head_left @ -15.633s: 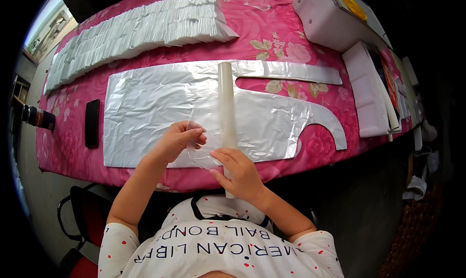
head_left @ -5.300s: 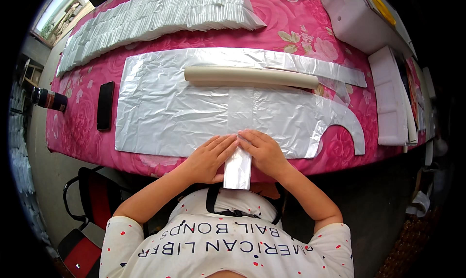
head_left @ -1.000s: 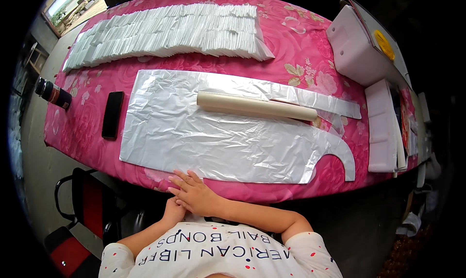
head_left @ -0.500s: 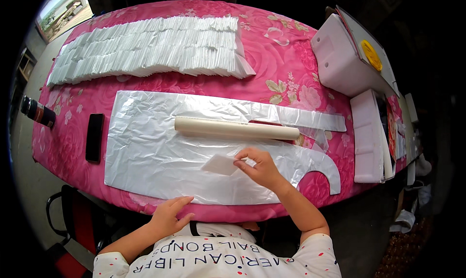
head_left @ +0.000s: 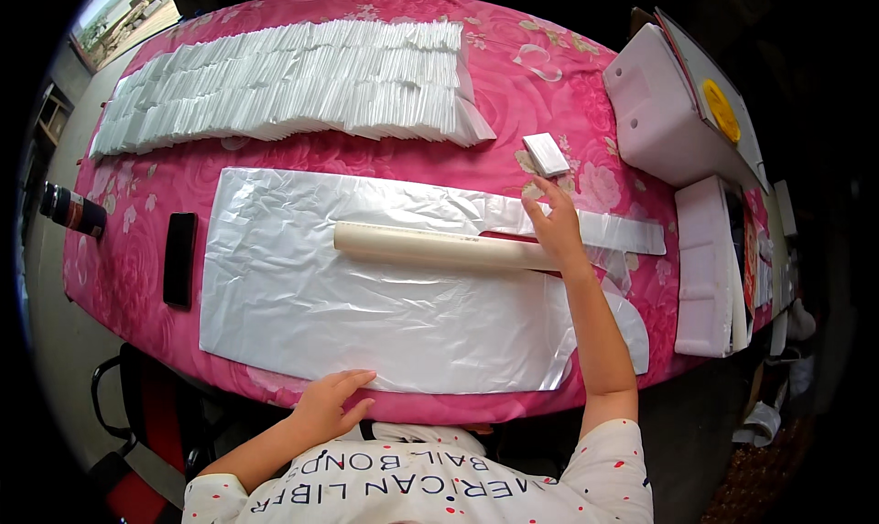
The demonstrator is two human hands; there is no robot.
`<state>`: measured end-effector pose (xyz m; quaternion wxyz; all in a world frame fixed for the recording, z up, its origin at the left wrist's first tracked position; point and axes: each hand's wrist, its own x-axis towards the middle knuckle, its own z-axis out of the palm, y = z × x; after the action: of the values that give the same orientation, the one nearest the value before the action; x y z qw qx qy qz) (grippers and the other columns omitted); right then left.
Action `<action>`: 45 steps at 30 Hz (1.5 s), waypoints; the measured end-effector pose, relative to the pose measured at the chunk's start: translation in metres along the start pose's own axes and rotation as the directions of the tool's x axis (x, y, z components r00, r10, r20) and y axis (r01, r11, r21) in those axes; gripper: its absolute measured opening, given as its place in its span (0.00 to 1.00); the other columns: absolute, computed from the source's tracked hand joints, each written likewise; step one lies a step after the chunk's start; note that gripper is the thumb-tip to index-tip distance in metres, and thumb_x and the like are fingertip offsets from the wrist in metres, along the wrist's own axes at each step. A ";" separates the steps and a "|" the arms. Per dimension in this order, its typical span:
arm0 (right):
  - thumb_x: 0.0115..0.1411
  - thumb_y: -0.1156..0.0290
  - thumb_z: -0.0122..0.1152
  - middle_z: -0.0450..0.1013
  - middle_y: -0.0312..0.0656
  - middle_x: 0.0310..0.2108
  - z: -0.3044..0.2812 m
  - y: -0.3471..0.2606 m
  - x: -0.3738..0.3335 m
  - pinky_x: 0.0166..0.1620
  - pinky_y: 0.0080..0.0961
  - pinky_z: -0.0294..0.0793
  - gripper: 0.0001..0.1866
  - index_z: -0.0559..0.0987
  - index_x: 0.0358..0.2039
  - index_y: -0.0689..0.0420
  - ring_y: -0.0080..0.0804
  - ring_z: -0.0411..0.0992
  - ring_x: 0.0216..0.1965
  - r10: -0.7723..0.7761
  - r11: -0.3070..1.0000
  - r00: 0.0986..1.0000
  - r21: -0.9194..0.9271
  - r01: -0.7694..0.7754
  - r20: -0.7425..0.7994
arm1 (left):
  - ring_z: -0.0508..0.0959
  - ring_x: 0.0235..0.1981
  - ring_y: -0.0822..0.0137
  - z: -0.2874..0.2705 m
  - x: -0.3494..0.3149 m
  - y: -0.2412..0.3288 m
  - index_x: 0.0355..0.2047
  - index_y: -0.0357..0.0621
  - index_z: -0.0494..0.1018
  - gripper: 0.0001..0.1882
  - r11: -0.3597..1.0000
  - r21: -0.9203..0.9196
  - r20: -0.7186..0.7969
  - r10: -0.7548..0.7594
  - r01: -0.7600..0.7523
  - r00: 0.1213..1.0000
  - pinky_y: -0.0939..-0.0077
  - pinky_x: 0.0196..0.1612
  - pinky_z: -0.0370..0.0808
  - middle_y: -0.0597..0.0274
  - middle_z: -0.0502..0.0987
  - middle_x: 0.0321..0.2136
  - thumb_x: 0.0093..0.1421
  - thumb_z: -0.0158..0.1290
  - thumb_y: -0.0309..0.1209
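Observation:
A white plastic carrier bag with long handles lies flat on the table, perhaps several layers thick. Resting across it is a cream-coloured tube. At the bag's near edge my left hand lies with its fingers spread. My right hand reaches over the tube's right end, fingers apart and holding nothing. Just beyond its fingertips a small folded white plastic packet sits on the pink cloth. Part of the tube's right end and a red thing under it are hidden by my right hand.
Rows of folded white packets stand packed along the far left. A black phone and a dark bottle are at the left. White foam boxes line the right side. Pink flowered cloth covers the table.
My right hand has moved from above the bag to the far right and let go of the folded packet, which now lies on the cloth. My left hand has stayed nearly still.

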<state>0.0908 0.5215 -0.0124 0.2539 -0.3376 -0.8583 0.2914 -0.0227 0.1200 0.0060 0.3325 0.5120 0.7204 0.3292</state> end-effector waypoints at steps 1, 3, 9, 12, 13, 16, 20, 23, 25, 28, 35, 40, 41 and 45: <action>0.53 0.63 0.59 0.69 0.51 0.46 -0.004 -0.015 -0.021 0.54 0.35 0.61 0.24 0.71 0.48 0.62 0.46 0.64 0.50 -0.075 0.996 0.990 -0.040 0.081 0.117 | 0.75 0.40 0.53 0.000 0.002 -0.001 0.46 0.41 0.69 0.21 0.999 0.016 -0.004 0.031 -0.031 1.000 0.66 0.41 0.73 0.51 0.74 0.41 0.51 0.55 0.30; 0.53 0.63 0.60 0.68 0.50 0.46 -0.006 -0.028 -0.057 0.53 0.32 0.62 0.24 0.71 0.49 0.61 0.43 0.65 0.50 -0.152 0.977 0.944 -0.097 0.188 0.294 | 0.75 0.40 0.53 0.000 0.006 -0.001 0.46 0.41 0.69 0.20 0.994 0.051 -0.005 0.095 -0.094 0.995 0.67 0.41 0.73 0.51 0.74 0.41 0.51 0.55 0.30; 0.53 0.62 0.60 0.69 0.48 0.40 -0.007 -0.073 -0.142 0.48 0.33 0.64 0.25 0.70 0.49 0.63 0.43 0.66 0.45 0.047 0.965 0.926 -0.257 0.055 0.373 | 0.68 0.51 0.50 0.008 0.039 0.001 0.52 0.37 0.63 0.28 0.956 0.195 0.033 0.217 -0.219 0.976 0.65 0.50 0.68 0.47 0.64 0.53 0.52 0.55 0.33; 0.54 0.63 0.57 0.68 0.50 0.44 0.002 -0.090 -0.182 0.51 0.34 0.63 0.26 0.68 0.51 0.64 0.44 0.64 0.48 0.028 0.997 0.888 0.050 -0.057 0.459 | 0.57 0.58 0.42 0.023 0.061 0.015 0.59 0.36 0.53 0.37 0.934 0.261 -0.014 0.258 -0.246 0.966 0.60 0.57 0.60 0.38 0.49 0.60 0.52 0.55 0.39; 0.55 0.64 0.56 0.66 0.50 0.47 0.007 -0.094 -0.189 0.53 0.35 0.62 0.26 0.68 0.52 0.64 0.45 0.62 0.50 -0.045 0.995 0.897 0.098 0.002 0.441 | 0.54 0.59 0.40 0.030 0.066 0.016 0.60 0.36 0.51 0.40 0.938 0.245 -0.021 0.259 -0.246 0.966 0.58 0.58 0.57 0.36 0.45 0.60 0.52 0.55 0.39; 0.56 0.64 0.53 0.62 0.50 0.54 0.017 -0.083 -0.207 0.58 0.36 0.56 0.26 0.67 0.53 0.62 0.45 0.57 0.57 -0.212 0.977 0.899 0.108 0.184 0.384 | 0.46 0.61 0.35 0.051 0.082 0.015 0.61 0.36 0.46 0.45 0.927 0.262 -0.037 0.289 -0.270 0.957 0.54 0.61 0.50 0.31 0.37 0.61 0.51 0.55 0.42; 0.57 0.62 0.51 0.53 0.45 0.61 0.007 -0.048 -0.207 0.63 0.37 0.47 0.27 0.64 0.57 0.55 0.44 0.49 0.63 -0.179 0.936 0.913 -0.223 0.272 0.366 | 0.43 0.62 0.36 0.067 0.100 0.027 0.61 0.37 0.47 0.45 0.877 0.384 -0.025 0.323 -0.289 0.946 0.51 0.62 0.47 0.32 0.39 0.61 0.49 0.55 0.44; 0.58 0.61 0.49 0.52 0.45 0.62 -0.022 -0.010 -0.203 0.63 0.38 0.47 0.28 0.62 0.58 0.57 0.44 0.49 0.63 -0.073 0.928 0.959 -0.334 0.166 0.274 | 0.43 0.62 0.36 0.074 0.103 0.033 0.61 0.38 0.48 0.44 0.860 0.438 -0.026 0.304 -0.263 0.952 0.51 0.62 0.47 0.32 0.39 0.61 0.48 0.55 0.42; 0.58 0.61 0.49 0.53 0.46 0.61 -0.044 0.023 -0.201 0.63 0.37 0.48 0.28 0.62 0.57 0.59 0.43 0.50 0.63 -0.022 0.907 0.985 -0.411 0.091 0.171 | 0.43 0.62 0.36 0.077 0.103 0.032 0.61 0.38 0.49 0.44 0.859 0.450 -0.038 0.293 -0.246 0.955 0.51 0.62 0.48 0.33 0.39 0.61 0.48 0.55 0.41; 0.58 0.62 0.48 0.56 0.49 0.60 -0.080 0.064 -0.202 0.62 0.38 0.49 0.28 0.62 0.56 0.63 0.45 0.52 0.62 0.160 0.857 0.986 -0.503 -0.111 0.055 | 0.42 0.62 0.35 0.075 0.099 0.033 0.61 0.38 0.46 0.43 0.861 0.444 -0.038 0.295 -0.248 0.955 0.52 0.62 0.46 0.33 0.38 0.61 0.48 0.54 0.38; 0.61 0.67 0.44 0.61 0.50 0.56 -0.128 0.130 -0.227 0.58 0.33 0.58 0.20 0.69 0.51 0.65 0.44 0.58 0.59 0.233 0.732 0.920 -0.566 -0.380 -0.316 | 0.43 0.62 0.36 0.076 0.097 0.033 0.61 0.39 0.47 0.43 0.861 0.434 -0.027 0.307 -0.265 0.951 0.52 0.62 0.47 0.33 0.38 0.61 0.48 0.53 0.39; 0.56 0.72 0.52 0.74 0.47 0.41 -0.127 0.123 -0.226 0.50 0.34 0.66 0.11 0.77 0.37 0.62 0.43 0.71 0.44 0.086 0.712 0.915 -0.618 -0.333 -0.395 | 0.44 0.62 0.36 0.077 0.092 0.035 0.60 0.39 0.49 0.43 0.864 0.422 -0.019 0.311 -0.275 0.950 0.51 0.61 0.49 0.34 0.39 0.61 0.47 0.54 0.40; 0.55 0.72 0.54 0.74 0.46 0.37 -0.128 0.118 -0.224 0.47 0.34 0.67 0.09 0.76 0.34 0.61 0.43 0.71 0.41 0.064 0.716 0.913 -0.619 -0.323 -0.403 | 0.44 0.62 0.36 0.077 0.091 0.035 0.60 0.38 0.49 0.43 0.863 0.420 -0.016 0.314 -0.279 0.949 0.51 0.61 0.49 0.34 0.39 0.61 0.47 0.54 0.40; 0.48 0.71 0.61 0.74 0.43 0.28 -0.133 0.078 -0.215 0.38 0.37 0.68 0.07 0.74 0.24 0.60 0.43 0.72 0.33 0.120 0.735 0.917 -0.586 -0.340 -0.381 | 0.44 0.62 0.36 0.077 0.088 0.034 0.60 0.37 0.49 0.44 0.864 0.408 -0.006 0.325 -0.294 0.946 0.51 0.62 0.48 0.34 0.39 0.61 0.46 0.55 0.40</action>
<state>0.3469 0.4557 -0.0224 0.2193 -0.5508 -0.8039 -0.0482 0.0355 0.2236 -0.0221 0.1358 0.6654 0.6929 0.2422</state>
